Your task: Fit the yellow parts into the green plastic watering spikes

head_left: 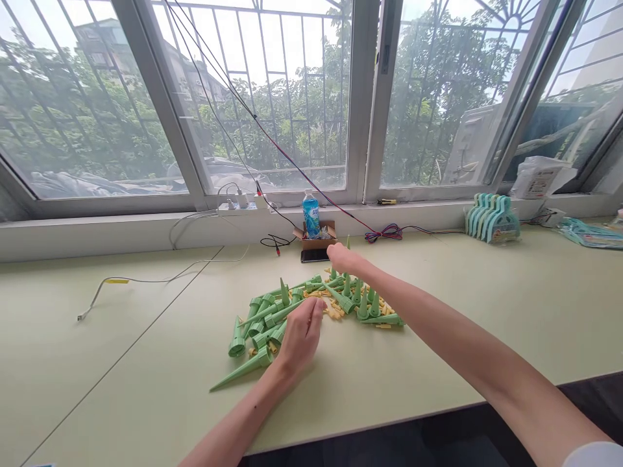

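Note:
Green plastic spikes (265, 311) with wide round caps lie in a heap at the middle of the pale table, and several more stand upright (363, 305) on the right side. Small yellow pieces (335, 311) are scattered between and around them. My left hand (302, 331) is closed at the near edge of the heap, fingers curled; what it holds, if anything, is hidden. My right hand (343, 257) reaches over the far side of the pile, fingers closed and pointing left, just beyond the upright spikes. Its fingertips hide whatever may be between them.
Behind the pile are a black phone (315, 255) and a small cardboard box (318, 244) with a blue bottle (311, 214). Coiled cable (384, 233) and teal hangers (492, 219) lie at the back right. A white cable (160, 280) crosses the left side.

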### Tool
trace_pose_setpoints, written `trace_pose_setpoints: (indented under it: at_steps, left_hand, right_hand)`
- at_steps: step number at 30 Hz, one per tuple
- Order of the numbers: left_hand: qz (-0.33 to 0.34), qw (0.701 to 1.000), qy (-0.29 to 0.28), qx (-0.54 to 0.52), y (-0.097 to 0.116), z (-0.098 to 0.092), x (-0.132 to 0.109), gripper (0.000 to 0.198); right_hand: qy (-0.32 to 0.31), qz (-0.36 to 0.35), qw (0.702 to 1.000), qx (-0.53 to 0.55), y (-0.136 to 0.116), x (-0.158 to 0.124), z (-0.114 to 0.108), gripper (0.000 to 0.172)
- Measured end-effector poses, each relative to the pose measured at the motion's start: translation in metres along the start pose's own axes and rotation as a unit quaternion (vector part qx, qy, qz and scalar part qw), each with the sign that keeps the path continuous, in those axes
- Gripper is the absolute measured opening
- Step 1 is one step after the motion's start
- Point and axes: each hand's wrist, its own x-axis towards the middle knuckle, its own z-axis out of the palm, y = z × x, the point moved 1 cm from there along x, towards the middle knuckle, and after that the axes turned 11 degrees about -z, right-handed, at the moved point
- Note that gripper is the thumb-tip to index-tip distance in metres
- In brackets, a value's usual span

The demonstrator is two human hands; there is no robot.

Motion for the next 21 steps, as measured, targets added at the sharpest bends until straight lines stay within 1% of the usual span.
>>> trace_pose_setpoints:
  at_steps: [6, 10, 12, 15, 16, 19, 21]
  left_hand:
    - [0.004, 1.000, -0.004, -0.001, 0.000, 0.000, 0.000, 0.037]
    - [0.017, 1.000, -0.012, 0.006, -0.001, 0.001, 0.000, 0.036]
    - [0.033, 0.999, -0.025, 0.020, -0.001, 0.002, -0.001, 0.037]
    - [0.075, 0.992, -0.084, 0.048, 0.001, 0.004, -0.004, 0.032]
    - [0.091, 0.988, -0.110, 0.059, 0.002, 0.004, -0.005, 0.030]
    - [0.126, 0.971, -0.175, 0.099, 0.007, 0.005, -0.009, 0.025]
    - [0.143, 0.962, -0.197, 0.120, 0.009, 0.005, -0.012, 0.022]
  right_hand:
    - [0.020, -0.018, 0.999, -0.043, -0.003, -0.003, -0.002, 0.014]
    - [0.053, -0.032, 0.996, -0.070, -0.008, -0.010, -0.008, 0.016]
    - [0.076, -0.043, 0.993, -0.082, -0.015, -0.016, -0.011, 0.018]
    - [0.108, -0.076, 0.987, -0.095, -0.029, -0.030, -0.012, 0.025]
    - [0.111, -0.090, 0.985, -0.096, -0.034, -0.035, -0.010, 0.023]
    - [0.099, -0.128, 0.983, -0.088, -0.046, -0.050, 0.004, 0.013]
    - [0.075, -0.164, 0.982, -0.054, -0.051, -0.060, 0.018, 0.015]
